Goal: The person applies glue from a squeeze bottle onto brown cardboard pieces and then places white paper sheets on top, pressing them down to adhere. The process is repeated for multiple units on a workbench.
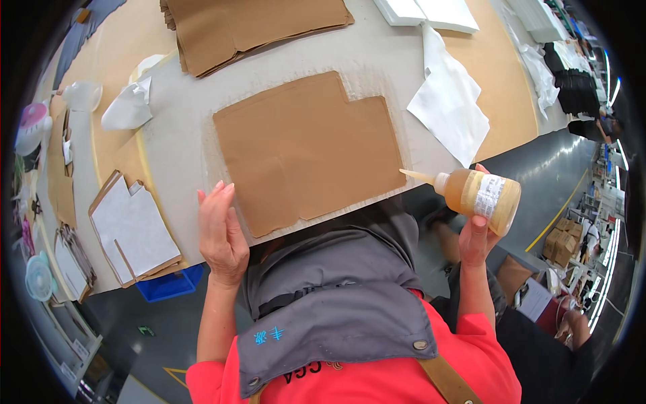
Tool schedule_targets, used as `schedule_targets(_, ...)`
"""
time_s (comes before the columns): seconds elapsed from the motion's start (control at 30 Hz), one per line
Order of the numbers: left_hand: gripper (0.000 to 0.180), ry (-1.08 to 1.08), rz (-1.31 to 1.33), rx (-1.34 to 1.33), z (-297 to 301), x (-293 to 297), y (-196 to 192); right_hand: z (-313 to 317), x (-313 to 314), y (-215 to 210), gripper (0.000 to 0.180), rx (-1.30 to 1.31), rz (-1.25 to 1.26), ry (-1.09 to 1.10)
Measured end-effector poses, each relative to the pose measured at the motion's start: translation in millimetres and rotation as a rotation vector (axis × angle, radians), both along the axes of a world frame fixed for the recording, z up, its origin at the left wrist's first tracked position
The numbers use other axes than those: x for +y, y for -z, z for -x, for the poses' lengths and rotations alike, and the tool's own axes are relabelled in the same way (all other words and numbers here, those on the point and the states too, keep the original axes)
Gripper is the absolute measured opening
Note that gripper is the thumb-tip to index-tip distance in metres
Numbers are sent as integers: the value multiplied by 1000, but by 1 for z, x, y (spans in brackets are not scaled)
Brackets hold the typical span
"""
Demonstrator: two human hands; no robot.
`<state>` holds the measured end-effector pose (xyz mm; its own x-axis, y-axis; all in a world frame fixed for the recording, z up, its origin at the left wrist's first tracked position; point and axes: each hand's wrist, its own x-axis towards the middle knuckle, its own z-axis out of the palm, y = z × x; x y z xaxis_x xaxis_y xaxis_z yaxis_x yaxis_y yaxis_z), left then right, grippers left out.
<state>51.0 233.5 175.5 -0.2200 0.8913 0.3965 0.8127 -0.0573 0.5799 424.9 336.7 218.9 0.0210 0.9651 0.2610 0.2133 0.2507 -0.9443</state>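
Grey cloth covers the long table (182, 128) in a workshop, with a grey floor and a yellow line off to the right. A notched brown sheet (306, 151) lies flat on the cloth, its near edge at the table's rim.

The left hand (221, 232) rests at the table edge, fingers straight and close together, pressed against the sheet's lower left corner; it grips nothing. The right hand (476, 232) is clamped around a glue bottle (481, 195) of amber liquid, held on its side off the table edge. The bottle's nozzle (417, 176) points left toward the sheet's right corner, just beside it; I cannot tell whether it touches.

Beyond the left hand, farther up the table, sits a stack of brown sheets (249, 27). Above the right hand lies a white fabric piece (447, 101). Left of the left hand are white-faced cut boards (131, 225) and, below them, a blue bin (168, 284).
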Motion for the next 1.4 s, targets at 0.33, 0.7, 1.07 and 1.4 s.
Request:
schedule_targets(0.33,31,9,-4,7,0,0,0,0,-16,3,85,158,91,132)
schedule_targets(0.7,33,-4,-35,-16,-2,2,-1,12,-32,23,68,358,274,181)
schedule_targets(1.07,32,17,-44,-50,1,-1,1,59,-44,20,70,401,321,32)
schedule_targets(1.4,33,27,-74,-56,1,0,4,87,-47,24,74,304,278,-155)
